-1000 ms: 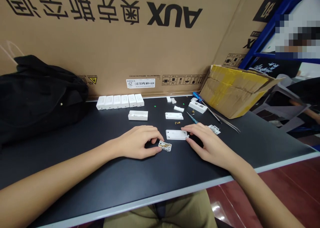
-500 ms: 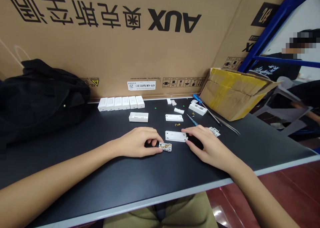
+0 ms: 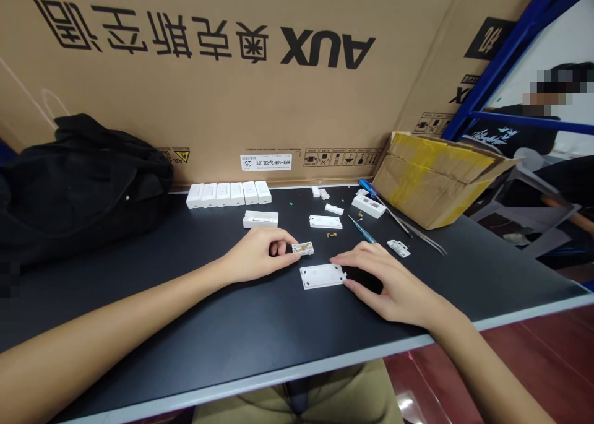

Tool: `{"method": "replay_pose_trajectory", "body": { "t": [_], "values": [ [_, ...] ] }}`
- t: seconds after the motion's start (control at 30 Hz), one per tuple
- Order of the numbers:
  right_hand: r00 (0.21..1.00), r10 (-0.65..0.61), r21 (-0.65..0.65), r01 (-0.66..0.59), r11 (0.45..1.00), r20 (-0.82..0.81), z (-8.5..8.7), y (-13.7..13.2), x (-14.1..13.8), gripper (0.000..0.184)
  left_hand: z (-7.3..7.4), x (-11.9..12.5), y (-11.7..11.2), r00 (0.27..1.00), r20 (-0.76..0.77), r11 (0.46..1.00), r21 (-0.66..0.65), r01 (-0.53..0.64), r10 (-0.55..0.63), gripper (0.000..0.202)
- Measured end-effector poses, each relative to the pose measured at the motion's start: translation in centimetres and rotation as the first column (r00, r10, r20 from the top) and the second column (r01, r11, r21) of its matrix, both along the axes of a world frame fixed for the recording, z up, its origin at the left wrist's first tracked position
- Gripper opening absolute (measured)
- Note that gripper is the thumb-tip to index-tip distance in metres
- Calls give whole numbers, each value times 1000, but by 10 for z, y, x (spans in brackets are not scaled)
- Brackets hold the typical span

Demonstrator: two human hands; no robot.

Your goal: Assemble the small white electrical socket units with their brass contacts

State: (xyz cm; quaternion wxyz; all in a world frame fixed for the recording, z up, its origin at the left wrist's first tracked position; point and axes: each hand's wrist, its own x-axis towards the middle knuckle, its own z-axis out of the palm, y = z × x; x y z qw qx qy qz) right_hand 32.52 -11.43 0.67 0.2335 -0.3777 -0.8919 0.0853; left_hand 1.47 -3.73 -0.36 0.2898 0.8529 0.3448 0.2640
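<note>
Between thumb and fingertips, my left hand [image 3: 260, 252] grips a small white plastic holder with brass contacts [image 3: 303, 249] inside it. My right hand [image 3: 387, 278] pinches the right end of a flat white plastic cover plate [image 3: 322, 276], which has dark spots near its corners. The plate is nearer to me than the small holder, and the two are apart. Behind my left hand stands a white housing [image 3: 260, 219]. A second white plate [image 3: 325, 221] and a loose brass contact [image 3: 331, 234] lie beyond my hands.
Several white boxes [image 3: 229, 194] stand in a row at the back. A blue-handled screwdriver [image 3: 366, 186], tweezers [image 3: 422, 233], a teal pen-like tool [image 3: 362, 231] and a white part [image 3: 398, 248] lie right. A cardboard box [image 3: 424, 179] and black bag [image 3: 88, 189] flank them. A person sits beyond.
My left hand has moved the small holder away from me. My right hand has drawn the cover plate nearer and slightly left, so they have swapped order in depth.
</note>
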Motion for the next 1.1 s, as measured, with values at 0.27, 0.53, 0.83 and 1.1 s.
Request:
{"method": "replay_pose_trajectory", "body": {
  "t": [0.27, 0.53, 0.83, 1.1],
  "values": [
    [998, 0, 44, 2, 999, -55, 4, -1, 2, 33, -2, 0, -4, 990, -142, 999, 30, -19, 23, 26],
    [880, -375, 150, 429, 891, -293, 80, 34, 56, 28, -2, 0, -4, 980, -197, 999, 38, -16, 23, 27],
    [926, -348, 89, 363, 927, -148, 46, 38, 32, 19, -1, 0, -3, 976, -215, 999, 30, -16, 22, 27],
    [932, -342, 84, 353, 932, -124, 58, 45, 29, 22, -2, -1, -2, 978, -211, 999, 44, 4, 5, 25]
  ]
}}
